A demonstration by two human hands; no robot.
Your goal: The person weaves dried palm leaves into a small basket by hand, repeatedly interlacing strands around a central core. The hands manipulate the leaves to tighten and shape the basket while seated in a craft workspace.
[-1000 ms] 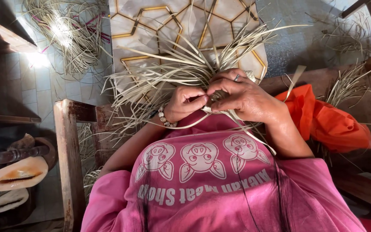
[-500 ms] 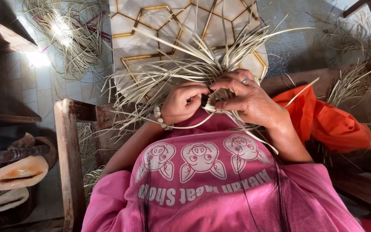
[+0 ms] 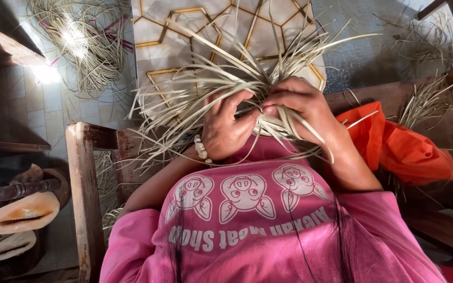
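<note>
The bundle of pale straw strips (image 3: 237,78) fans over the lap; left hand (image 3: 226,128) pinches its woven centre, right hand (image 3: 302,107) grips a strand; better keep strips taut, tips close.

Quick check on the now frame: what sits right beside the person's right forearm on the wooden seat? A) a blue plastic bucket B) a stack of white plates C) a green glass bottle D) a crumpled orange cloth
D: a crumpled orange cloth lies on the wooden seat just outside the right forearm, while both hands, left hand and right hand, grip the bundle of pale dried straw strips.
</note>
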